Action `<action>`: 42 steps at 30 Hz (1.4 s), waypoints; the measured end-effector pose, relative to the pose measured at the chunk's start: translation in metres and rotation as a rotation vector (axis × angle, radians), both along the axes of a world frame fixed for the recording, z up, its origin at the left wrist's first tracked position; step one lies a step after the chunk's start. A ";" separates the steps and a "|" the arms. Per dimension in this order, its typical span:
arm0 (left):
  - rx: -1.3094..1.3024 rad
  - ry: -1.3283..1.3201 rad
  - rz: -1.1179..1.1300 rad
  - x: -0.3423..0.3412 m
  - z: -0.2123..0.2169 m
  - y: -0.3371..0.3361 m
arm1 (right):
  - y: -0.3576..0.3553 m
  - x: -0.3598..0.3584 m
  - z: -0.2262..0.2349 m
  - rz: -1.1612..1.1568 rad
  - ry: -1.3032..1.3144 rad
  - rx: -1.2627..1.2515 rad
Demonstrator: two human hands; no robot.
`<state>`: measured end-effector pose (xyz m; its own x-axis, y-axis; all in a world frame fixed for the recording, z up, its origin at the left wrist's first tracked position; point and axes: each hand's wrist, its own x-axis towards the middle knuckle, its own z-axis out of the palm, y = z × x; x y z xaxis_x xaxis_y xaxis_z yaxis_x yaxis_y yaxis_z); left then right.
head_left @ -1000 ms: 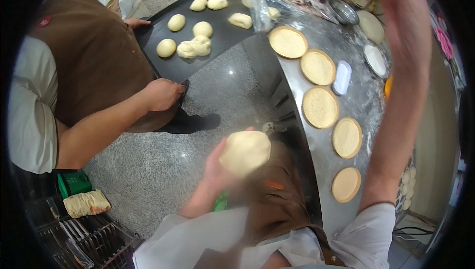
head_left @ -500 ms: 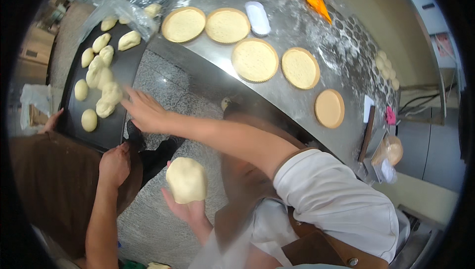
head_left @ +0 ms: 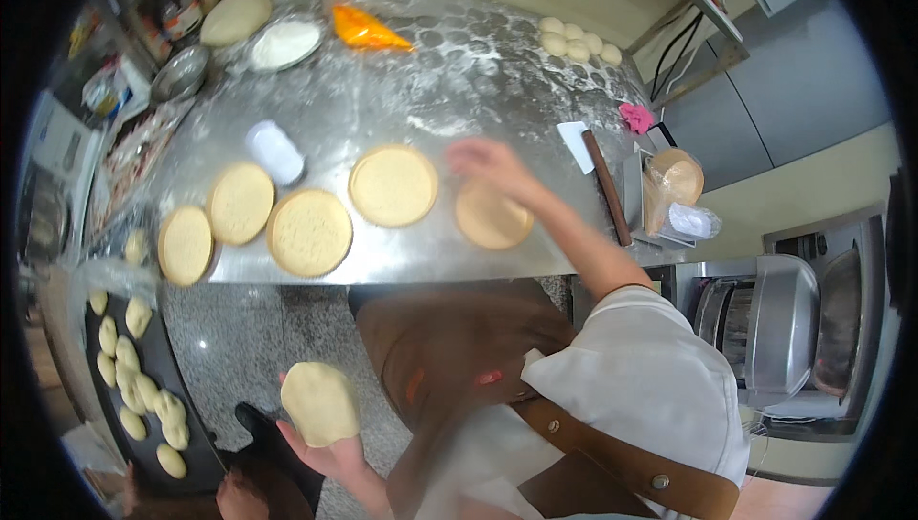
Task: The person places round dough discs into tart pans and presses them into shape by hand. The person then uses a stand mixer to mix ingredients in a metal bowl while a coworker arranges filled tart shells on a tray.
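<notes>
A flattened round of pale dough (head_left: 320, 400) lies across the palm of my left hand (head_left: 330, 460), held over the floor in front of my brown apron. My right hand (head_left: 490, 162) is stretched out above the steel table, smeared by motion, so its fingers do not show clearly. Just below it on the table is a plain tan tart mould (head_left: 494, 217), partly covered by my hand and wrist. To its left stand several dough-lined moulds, the nearest being a lined tart mould (head_left: 393, 185) and another lined mould (head_left: 310, 232).
Another person's hand (head_left: 241, 498) is at a black tray (head_left: 191, 396) of dough pieces, lower left. A white oblong container (head_left: 275, 152), an orange piping bag (head_left: 368, 30), a bowl of flour (head_left: 286, 45), a rolling pin (head_left: 606, 185) and dough balls (head_left: 577, 42) are on the floured table.
My right hand has left the dough tray and swung right, over the tan mould. My left hand still holds the dough round. The view has turned toward the table.
</notes>
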<state>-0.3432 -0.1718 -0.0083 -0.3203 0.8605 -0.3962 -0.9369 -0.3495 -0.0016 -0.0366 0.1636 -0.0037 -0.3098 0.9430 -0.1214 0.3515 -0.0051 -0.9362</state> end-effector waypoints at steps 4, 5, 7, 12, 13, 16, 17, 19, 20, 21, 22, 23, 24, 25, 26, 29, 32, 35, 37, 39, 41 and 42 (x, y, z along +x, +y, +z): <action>-0.055 0.107 -0.154 0.013 0.015 0.046 | 0.094 0.159 -0.031 -0.421 -0.025 0.186; -0.093 0.113 -0.146 0.019 0.021 0.057 | 0.119 0.194 -0.045 -0.460 -0.120 0.278; -0.162 0.104 -0.144 0.035 0.031 0.085 | 0.177 0.273 -0.074 -0.504 -0.341 0.356; -0.287 0.160 -0.145 0.081 0.051 0.143 | 0.278 0.307 -0.062 -0.600 -0.876 0.420; -0.289 0.189 -0.170 0.090 0.052 0.156 | 0.295 0.313 -0.060 -0.622 -0.921 0.385; -0.317 0.239 -0.224 0.108 0.059 0.185 | 0.345 0.349 -0.085 -0.601 -1.037 0.388; -0.342 0.230 -0.211 0.115 0.065 0.192 | 0.360 0.351 -0.096 -0.566 -1.091 0.284; -0.375 0.218 -0.205 0.127 0.073 0.202 | 0.389 0.345 -0.105 -0.470 -1.210 0.099; -0.395 0.223 -0.180 0.132 0.076 0.200 | 0.395 0.337 -0.122 -0.519 -1.342 0.308; -0.421 0.231 -0.152 0.138 0.080 0.199 | 0.397 0.343 -0.128 -0.475 -1.305 0.394; -0.397 0.258 -0.212 0.141 0.078 0.201 | 0.408 0.376 -0.148 -0.411 -1.321 0.516; -0.367 0.267 -0.267 0.133 0.070 0.205 | 0.413 0.437 -0.171 -0.277 -1.428 0.700; -0.367 0.202 -0.320 0.125 0.063 0.209 | 0.409 0.499 -0.180 -0.180 -1.576 0.871; -0.350 0.103 -0.351 0.114 0.049 0.204 | 0.411 0.554 -0.176 -0.135 -1.698 1.098; -0.247 0.032 -0.398 0.097 0.034 0.202 | 0.413 0.608 -0.146 -0.156 -1.931 1.113; -0.238 0.130 -0.301 0.107 0.096 0.175 | 0.396 0.441 -0.172 -0.644 -0.827 0.481; -0.102 0.099 -0.226 0.113 0.087 0.131 | 0.328 0.296 -0.060 -0.446 -0.692 0.513; -0.024 0.051 -0.192 0.095 0.071 0.099 | 0.307 0.236 -0.010 -0.138 -0.518 0.760; -0.003 0.063 -0.146 0.087 0.060 0.078 | 0.256 0.141 0.038 0.081 -0.447 0.776; -0.002 0.110 -0.120 0.080 0.065 0.055 | 0.204 0.056 0.059 0.255 -0.324 0.808; -0.001 0.110 -0.056 0.074 0.060 0.034 | 0.151 -0.021 0.080 0.469 -0.154 0.676; -0.013 0.094 -0.030 0.070 0.054 0.025 | 0.126 -0.053 0.085 0.513 -0.102 0.618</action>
<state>-0.2734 -0.1467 0.0461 -0.3312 0.8651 -0.3768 -0.9426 -0.3211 0.0912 -0.0891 0.2897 0.0811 -0.7374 0.5926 0.3243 0.2532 0.6876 -0.6805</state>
